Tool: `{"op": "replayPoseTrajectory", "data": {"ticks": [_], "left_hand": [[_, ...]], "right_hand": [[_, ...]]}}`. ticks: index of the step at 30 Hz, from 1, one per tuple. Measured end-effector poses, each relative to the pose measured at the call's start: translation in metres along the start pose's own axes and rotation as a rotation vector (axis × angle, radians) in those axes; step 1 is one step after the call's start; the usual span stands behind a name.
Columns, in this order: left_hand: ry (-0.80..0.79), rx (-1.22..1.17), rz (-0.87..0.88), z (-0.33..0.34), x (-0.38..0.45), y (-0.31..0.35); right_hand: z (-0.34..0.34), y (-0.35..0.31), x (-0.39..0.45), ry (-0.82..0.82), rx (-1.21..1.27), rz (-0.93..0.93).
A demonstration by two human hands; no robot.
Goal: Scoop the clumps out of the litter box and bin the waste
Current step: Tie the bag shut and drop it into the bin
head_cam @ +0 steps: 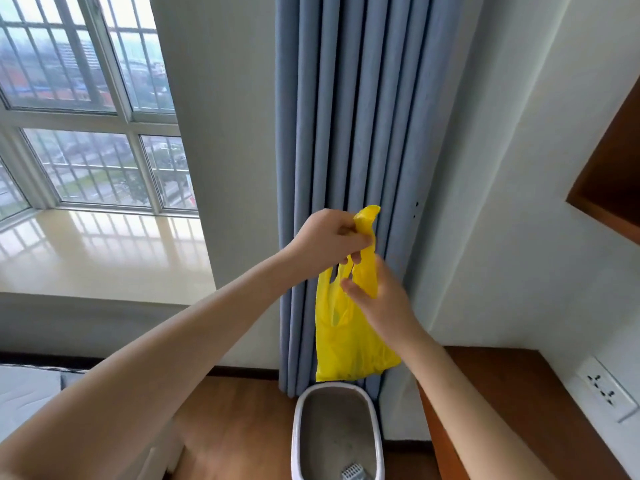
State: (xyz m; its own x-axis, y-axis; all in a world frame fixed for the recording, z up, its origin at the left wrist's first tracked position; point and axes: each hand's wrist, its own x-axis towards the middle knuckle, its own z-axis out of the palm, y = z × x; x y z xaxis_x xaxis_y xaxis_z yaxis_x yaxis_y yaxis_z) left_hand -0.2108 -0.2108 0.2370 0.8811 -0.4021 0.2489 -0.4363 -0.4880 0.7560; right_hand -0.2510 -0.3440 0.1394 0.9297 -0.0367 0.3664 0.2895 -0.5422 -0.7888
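Left hand (332,237) pinching handle of thin yellow plastic bag (349,341); right hand (377,299) gripping other handle at five o'clock; bag hanging lengthwise toward white oval litter box (298,427) at six o'clock.

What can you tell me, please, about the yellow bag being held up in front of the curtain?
The yellow bag is a thin, glossy plastic carrier with loop handles, crinkled and hanging upright in mid-air before the blue-grey curtain, directly above the litter box. Its lower part sags as if lightly filled; the contents cannot be made out. The left hand grips the bunched handle at the top, a tuft poking above the fist. The right hand pinches the other handle lower down. Nothing else touches it.
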Motion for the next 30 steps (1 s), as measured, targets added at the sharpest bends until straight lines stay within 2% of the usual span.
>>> {"op": "replayPoseTrajectory", "data": {"ticks": [2, 4, 6, 8, 10, 12, 13, 15, 17, 19, 21, 24, 26, 27, 30], "left_hand": [[-0.002, 0.038, 0.045, -0.002, -0.001, 0.002], [0.045, 0.073, 0.088, -0.01, -0.004, 0.002], [-0.002, 0.078, 0.137, -0.02, -0.011, 0.008], [-0.177, 0.091, 0.208, -0.029, -0.015, 0.027], [-0.331, 0.082, 0.266, -0.036, -0.01, 0.048], [-0.41, 0.028, 0.248, -0.043, 0.006, 0.059], [-0.428, -0.017, 0.223, -0.048, 0.013, 0.058], [-0.405, -0.169, 0.167, -0.055, 0.026, 0.04], [-0.321, -0.429, 0.075, -0.055, 0.028, 0.007], [-0.201, -0.693, -0.051, -0.048, 0.019, -0.025], [-0.081, -0.886, -0.185, -0.037, 0.001, -0.052], [0.031, -0.953, -0.483, -0.02, -0.031, -0.08], [-0.017, -0.954, -0.633, -0.012, -0.053, -0.086], [-0.078, -0.913, -0.643, -0.01, -0.062, -0.086], [-0.253, -0.485, -0.483, -0.019, -0.077, -0.081]], "right_hand": [[0.011, 0.011, 0.0, 0.105, 0.014, 0.075], [0.009, 0.013, 0.004, 0.221, 0.165, 0.232], [0.005, 0.01, 0.011, 0.245, 0.288, 0.347], [0.005, 0.0, 0.019, 0.095, 0.228, 0.36], [0.005, -0.025, 0.023, -0.192, 0.04, 0.307], [0.001, -0.053, 0.017, -0.484, -0.028, 0.253], [-0.003, -0.058, 0.012, -0.568, 0.011, 0.258], [-0.007, -0.064, 0.008, -0.555, 0.181, 0.332], [-0.006, -0.073, 0.006, -0.582, 0.431, 0.392], [-0.001, -0.057, -0.002, -0.421, 0.634, 0.339], [0.01, -0.052, -0.004, -0.199, 0.606, 0.229], [0.014, -0.049, -0.008, -0.017, 0.522, 0.094], [0.017, -0.051, -0.011, 0.018, 0.438, 0.005], [0.02, -0.052, -0.012, 0.017, 0.396, -0.036], [0.028, -0.055, -0.012, 0.013, 0.208, -0.095]]}}
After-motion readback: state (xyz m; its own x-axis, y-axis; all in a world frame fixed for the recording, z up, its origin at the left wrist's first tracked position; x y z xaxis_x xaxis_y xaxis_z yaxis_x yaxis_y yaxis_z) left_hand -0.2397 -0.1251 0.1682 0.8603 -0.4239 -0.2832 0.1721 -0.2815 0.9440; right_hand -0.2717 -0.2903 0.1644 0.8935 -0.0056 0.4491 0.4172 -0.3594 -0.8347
